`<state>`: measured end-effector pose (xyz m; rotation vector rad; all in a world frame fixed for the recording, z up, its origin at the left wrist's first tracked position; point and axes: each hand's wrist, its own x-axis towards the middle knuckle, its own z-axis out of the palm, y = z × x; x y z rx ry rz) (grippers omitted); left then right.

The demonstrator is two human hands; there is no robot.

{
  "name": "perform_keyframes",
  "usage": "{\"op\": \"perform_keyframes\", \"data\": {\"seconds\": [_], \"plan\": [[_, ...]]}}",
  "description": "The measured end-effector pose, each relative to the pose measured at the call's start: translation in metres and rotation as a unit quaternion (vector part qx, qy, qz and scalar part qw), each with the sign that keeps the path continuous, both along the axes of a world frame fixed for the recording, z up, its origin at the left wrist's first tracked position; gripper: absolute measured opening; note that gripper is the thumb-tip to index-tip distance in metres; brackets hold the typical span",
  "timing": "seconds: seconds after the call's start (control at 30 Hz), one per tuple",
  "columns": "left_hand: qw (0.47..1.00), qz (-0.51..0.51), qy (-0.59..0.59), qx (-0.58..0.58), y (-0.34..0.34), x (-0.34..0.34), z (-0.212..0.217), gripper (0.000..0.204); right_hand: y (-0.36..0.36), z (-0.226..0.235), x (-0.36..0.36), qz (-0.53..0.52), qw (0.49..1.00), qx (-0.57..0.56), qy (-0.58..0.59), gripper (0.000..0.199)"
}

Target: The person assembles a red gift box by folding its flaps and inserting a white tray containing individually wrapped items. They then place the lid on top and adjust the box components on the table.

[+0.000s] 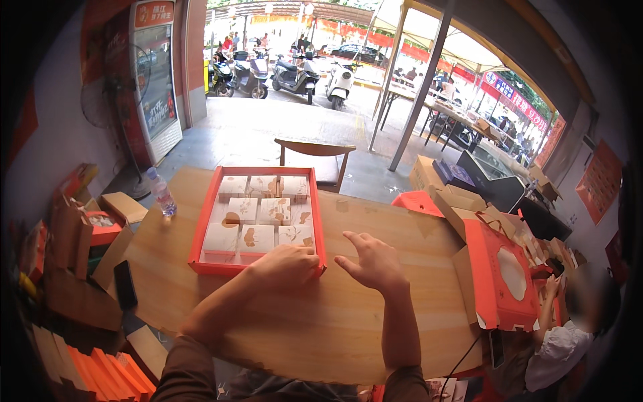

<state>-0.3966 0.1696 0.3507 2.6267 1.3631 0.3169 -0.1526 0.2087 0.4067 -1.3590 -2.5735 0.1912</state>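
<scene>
A shallow red box (203, 224) lies on the wooden table (375, 221) in front of me. Inside it sit several small white boxes (242, 210) with brown and tan printed patterns, set in rows. My left hand (289, 262) is at the near right corner of the red box, its fingers curled down over the front wall. What those fingers hold, if anything, is hidden. Just right of that corner, my right hand (372, 261) hovers with thumb and fingers apart, holding nothing and not touching the box.
A plastic bottle (161, 194) stands left of the box, and a dark phone (124, 285) lies at the table's left edge. A red window carton (499, 275) stands at the right, beside a co-worker (559, 355). Across the table is a wooden chair (315, 164).
</scene>
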Motion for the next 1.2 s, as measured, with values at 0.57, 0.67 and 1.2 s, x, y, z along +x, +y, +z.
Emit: {"op": "perform_keyframes", "data": {"seconds": [0.57,0.67,1.2], "plan": [[0.989,0.094,-0.047,0.103,0.042,-0.063,-0.050,0.072,0.033,-0.143,-0.054,0.100,0.950,-0.015,0.296,0.058],[0.990,0.099,-0.042,0.094,0.041,-0.060,-0.048,0.072,0.031,-0.149,-0.054,0.103,0.935,0.000,0.339,0.060],[0.993,0.114,-0.030,-0.009,0.032,-0.095,-0.017,0.073,0.038,-0.152,-0.052,0.079,0.939,-0.038,0.332,0.061]]}}
